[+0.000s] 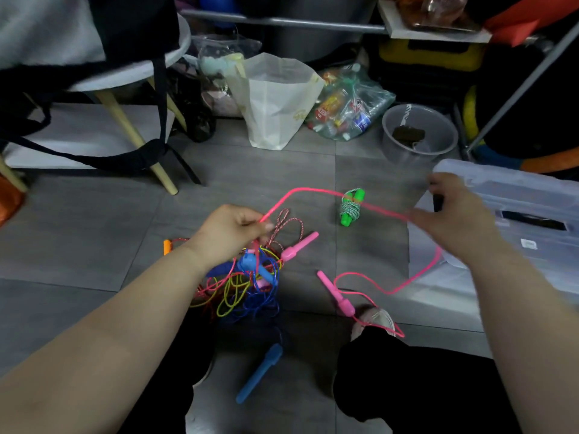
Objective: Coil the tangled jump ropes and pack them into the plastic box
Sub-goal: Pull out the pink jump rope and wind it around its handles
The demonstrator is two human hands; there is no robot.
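On the grey tiled floor amid household clutter, the left hand pinches the pink rope above the tangle while the right hand, beside the plastic box, grips it farther along, so freeing it seems in hand, and coiling next needs slack.

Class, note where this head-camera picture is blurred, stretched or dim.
Head view: motion blur smears the right hand and the thin pink plastic rope beside it; the left hand looks sharper. Head view: the wide-angle lens swells the left forearm toward the bottom corner. Head view: light is dim and flat.
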